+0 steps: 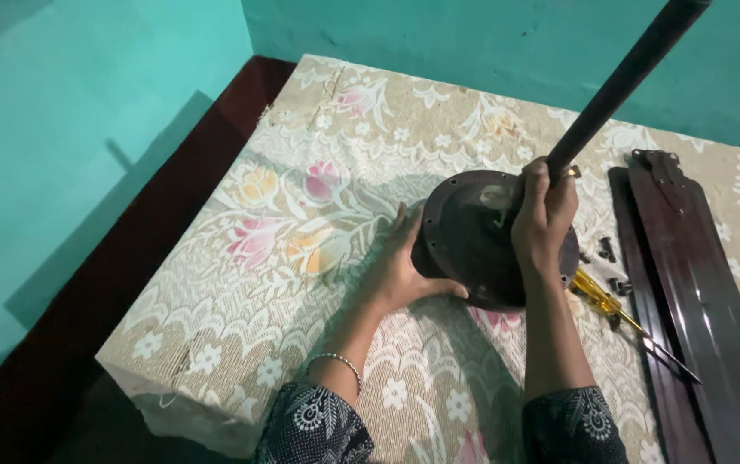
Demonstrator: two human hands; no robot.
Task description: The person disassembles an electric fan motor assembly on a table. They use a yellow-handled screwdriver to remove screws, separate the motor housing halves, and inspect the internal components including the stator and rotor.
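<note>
Right hand (544,215): fingers closed around the base of the dark down-rod (619,86), just where the rod meets the motor housing (473,241). The rod rises tilted toward the upper right and leaves the view.

Left hand (404,266): fingers spread and flat, palm pressed against the left rim of the housing, thumb under its lower edge. It steadies the housing and grips nothing. A thin bangle (336,361) sits on that wrist.

The housing, a dark round ceiling-fan body, rests tipped on its edge on the floral bed cover (301,215), near the middle of the bed.

Step in hand, as judged: the fan body is being braced and held by the rod at the joint. A further move at that joint calls for a firm hold on the rim to stop the housing rolling.

Just right of the housing: a yellow-handled screwdriver (602,301), several loose dark screws (608,251), and long dark fan blades (697,292) lying flat.

No containers are in view; the screws lie loose on the cover.
</note>
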